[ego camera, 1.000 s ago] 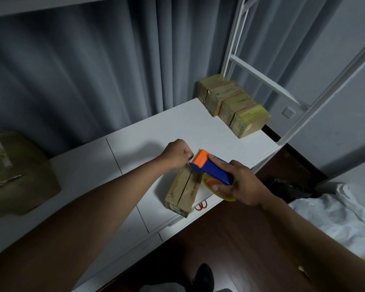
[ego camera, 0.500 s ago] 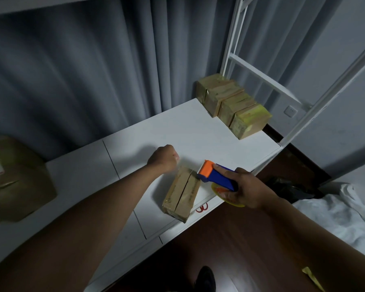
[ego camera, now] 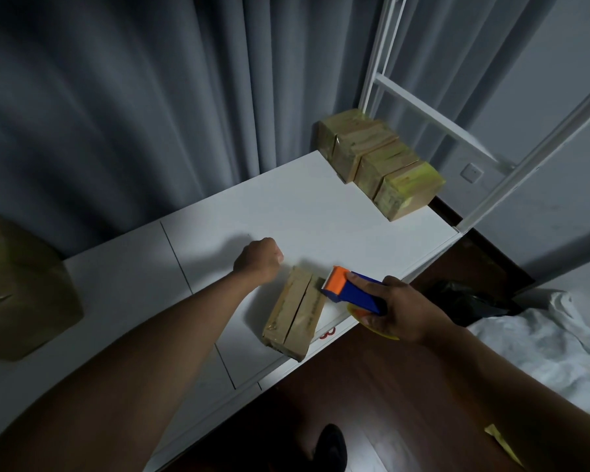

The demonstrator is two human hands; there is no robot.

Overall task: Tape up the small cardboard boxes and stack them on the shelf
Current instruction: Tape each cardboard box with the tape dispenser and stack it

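Two hands in frame. Right hand (ego camera: pixel 401 310) had its fingers (ego camera: pixel 363 280) wrapped tight around the blue body of the tape gun (ego camera: pixel 349 290), thumb side under it on the yellow tape roll (ego camera: pixel 372 323). Orange head with the toothed blade pointed left, touching or just off the far right top edge of the box (ego camera: pixel 295 313); can't tell which. Left hand (ego camera: pixel 259 257) was curled into a fist, knuckles up, holding nothing visible, just beside the box's far end over the shelf (ego camera: pixel 321 206), apart from the box.

Box lay flat near the shelf's front edge, long axis running away from the camera, centre flap seam showing as a dark line down the top. Tape on it not clear enough to call. Red scissor handles (ego camera: pixel 327 333) poked out just right of the box at the shelf edge.

Four taped boxes (ego camera: pixel 378 161) sat in a row, touching, at the far right corner of the shelf by the white frame (ego camera: pixel 423 110). Larger carton (ego camera: pixel 21 294) at the left end, well apart. Grey curtain (ego camera: pixel 150 97) behind. White cloth (ego camera: pixel 542 338) and black bag (ego camera: pixel 470 301) on the floor to the right, dark shoe (ego camera: pixel 331 447) at bottom.
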